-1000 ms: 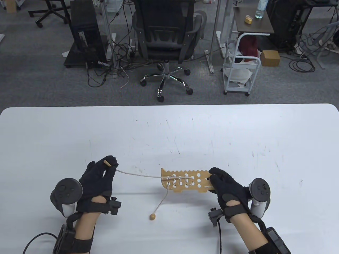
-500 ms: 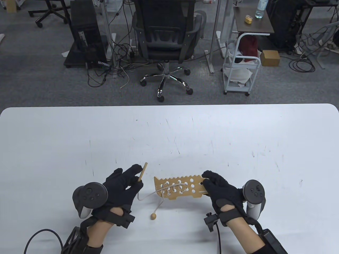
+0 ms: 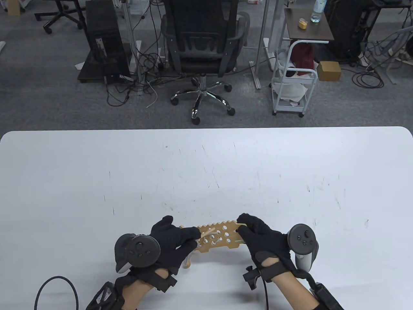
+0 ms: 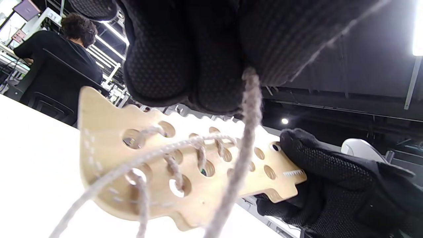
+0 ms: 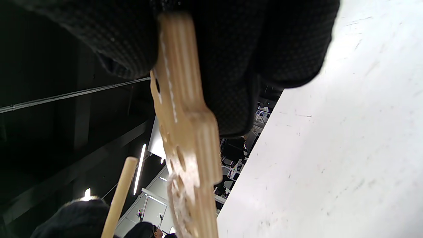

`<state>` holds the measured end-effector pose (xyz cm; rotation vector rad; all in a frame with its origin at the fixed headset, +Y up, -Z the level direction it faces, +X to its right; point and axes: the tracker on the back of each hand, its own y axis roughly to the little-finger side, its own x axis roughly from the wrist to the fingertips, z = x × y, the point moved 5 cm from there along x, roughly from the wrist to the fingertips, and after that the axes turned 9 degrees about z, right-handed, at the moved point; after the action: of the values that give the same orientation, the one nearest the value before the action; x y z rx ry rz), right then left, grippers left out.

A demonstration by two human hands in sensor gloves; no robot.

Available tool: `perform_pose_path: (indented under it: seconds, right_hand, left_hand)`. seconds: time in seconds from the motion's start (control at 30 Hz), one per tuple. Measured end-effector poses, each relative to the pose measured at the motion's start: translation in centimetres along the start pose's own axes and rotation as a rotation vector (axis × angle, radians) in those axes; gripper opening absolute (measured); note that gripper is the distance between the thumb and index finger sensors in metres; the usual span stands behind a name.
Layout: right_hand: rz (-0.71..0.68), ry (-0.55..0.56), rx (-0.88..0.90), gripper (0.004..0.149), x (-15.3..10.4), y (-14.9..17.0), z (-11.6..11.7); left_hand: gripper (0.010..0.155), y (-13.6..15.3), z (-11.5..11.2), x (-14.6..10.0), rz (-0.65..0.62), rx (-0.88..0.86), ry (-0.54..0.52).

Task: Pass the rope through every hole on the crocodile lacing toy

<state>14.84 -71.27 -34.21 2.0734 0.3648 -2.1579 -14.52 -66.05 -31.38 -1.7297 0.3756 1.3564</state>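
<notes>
Holding the crocodile board [image 3: 221, 239] raised by its head in our right hand [image 3: 261, 239], holes exposed, our left hand [image 3: 174, 243] pinches the wooden needle [image 3: 209, 232] with its rope [image 4: 246, 142] toward an empty hole.

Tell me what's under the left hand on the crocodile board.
The left hand covers the tail end of the crocodile board, with the wooden needle poking out over the holes. Rope runs from its fingers. The bead is mostly hidden below the hand.
</notes>
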Motion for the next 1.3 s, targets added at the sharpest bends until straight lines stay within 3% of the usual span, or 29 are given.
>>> perform_pose_path:
  seconds: [0.37,0.67,1.0,1.3]
  right_hand:
    - [-0.071,-0.024,-0.104,0.05,-1.0,-1.4,1.5]
    - [-0.08,-0.031,-0.101,0.051,-1.2,-1.6,1.7]
    - [-0.116,-0.087,-0.105,0.051,-1.5,-1.8,3.3]
    - [-0.156,-0.132,-0.089,0.052,-1.8,-2.2,4.2]
  left_hand:
    - [0.04,-0.5,-0.7,0.0,-0.004,-0.018,0.053]
    - [0.044,-0.2,-0.6,-0.1,0.015,-0.113,-0.002]
    - [0.063,-0.6,-1.8,-0.2,0.028,0.079,-0.056]
    - [0.068,0.0,-2.8,0.5,0.079,0.093,-0.034]
